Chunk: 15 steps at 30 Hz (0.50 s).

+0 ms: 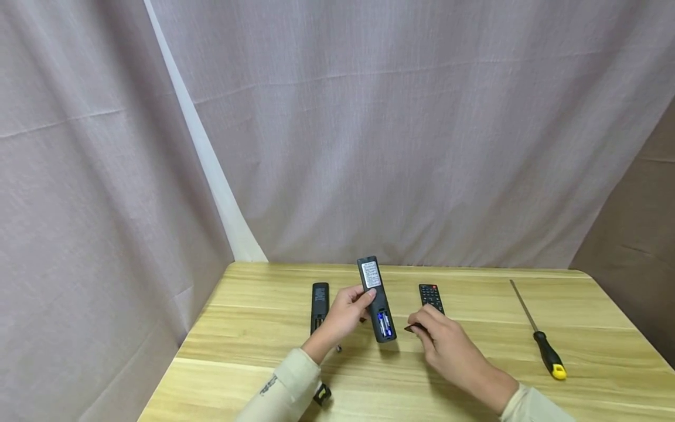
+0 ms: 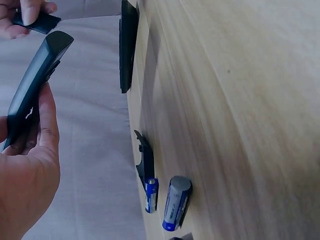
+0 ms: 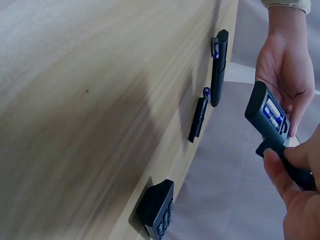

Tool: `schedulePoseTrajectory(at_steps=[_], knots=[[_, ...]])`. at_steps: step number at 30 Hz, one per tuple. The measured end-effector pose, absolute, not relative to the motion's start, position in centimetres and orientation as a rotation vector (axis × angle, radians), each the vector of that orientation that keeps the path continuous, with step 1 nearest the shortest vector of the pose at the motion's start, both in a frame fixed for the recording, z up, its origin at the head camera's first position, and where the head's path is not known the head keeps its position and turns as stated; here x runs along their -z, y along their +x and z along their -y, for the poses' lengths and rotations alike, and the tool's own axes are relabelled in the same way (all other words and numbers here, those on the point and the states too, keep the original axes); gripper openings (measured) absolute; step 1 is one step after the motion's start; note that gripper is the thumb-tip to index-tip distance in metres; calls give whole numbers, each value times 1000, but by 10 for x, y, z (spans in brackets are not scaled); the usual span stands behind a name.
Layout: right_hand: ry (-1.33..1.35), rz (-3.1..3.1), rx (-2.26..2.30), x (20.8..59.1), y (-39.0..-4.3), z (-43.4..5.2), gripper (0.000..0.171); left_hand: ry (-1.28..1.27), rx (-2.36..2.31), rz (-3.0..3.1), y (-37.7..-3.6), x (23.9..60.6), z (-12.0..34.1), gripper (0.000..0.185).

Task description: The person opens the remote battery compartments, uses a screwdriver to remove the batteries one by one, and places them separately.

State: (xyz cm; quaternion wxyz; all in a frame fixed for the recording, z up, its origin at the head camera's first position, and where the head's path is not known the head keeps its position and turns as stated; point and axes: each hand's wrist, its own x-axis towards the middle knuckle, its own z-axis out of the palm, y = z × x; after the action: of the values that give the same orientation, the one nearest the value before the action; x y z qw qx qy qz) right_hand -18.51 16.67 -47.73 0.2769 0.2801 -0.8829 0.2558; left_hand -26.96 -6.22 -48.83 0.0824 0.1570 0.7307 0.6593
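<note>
My left hand [image 1: 341, 313] grips a black remote control [image 1: 375, 299] by its middle, back side up. Its battery bay is uncovered, and two blue batteries [image 1: 385, 324] lie in it. In my right hand [image 1: 450, 349], thumb and fingers pinch a small black battery cover [image 2: 44, 22], just beside the remote's lower end. In the right wrist view the cover [image 3: 263, 149] overlaps the remote's edge. Beyond the right hand lies another remote [image 1: 431, 294], buttons up and partly hidden by the fingers.
Left of the left hand lies a third remote [image 1: 320, 296], its battery bay uncovered. Loose blue batteries [image 2: 177, 204] and a black cover [image 2: 145, 160] lie on the wooden table [image 1: 221, 351]. A screwdriver [image 1: 548, 351] lies at right; a small black piece [image 1: 323, 394] shows by the left sleeve.
</note>
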Motion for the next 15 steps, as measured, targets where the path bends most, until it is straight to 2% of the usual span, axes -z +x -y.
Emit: schedulePoseTrajectory(at_steps=[5, 12, 15], knots=[[691, 2484, -659, 479, -184, -167, 28, 469, -1989, -2166, -269, 488, 66, 35], [633, 2674, -588, 485, -188, -164, 43, 494, -2007, -2169, -270, 488, 69, 35], [642, 2742, -575, 489, -190, -160, 41, 502, -2010, -2164, -270, 486, 69, 35]])
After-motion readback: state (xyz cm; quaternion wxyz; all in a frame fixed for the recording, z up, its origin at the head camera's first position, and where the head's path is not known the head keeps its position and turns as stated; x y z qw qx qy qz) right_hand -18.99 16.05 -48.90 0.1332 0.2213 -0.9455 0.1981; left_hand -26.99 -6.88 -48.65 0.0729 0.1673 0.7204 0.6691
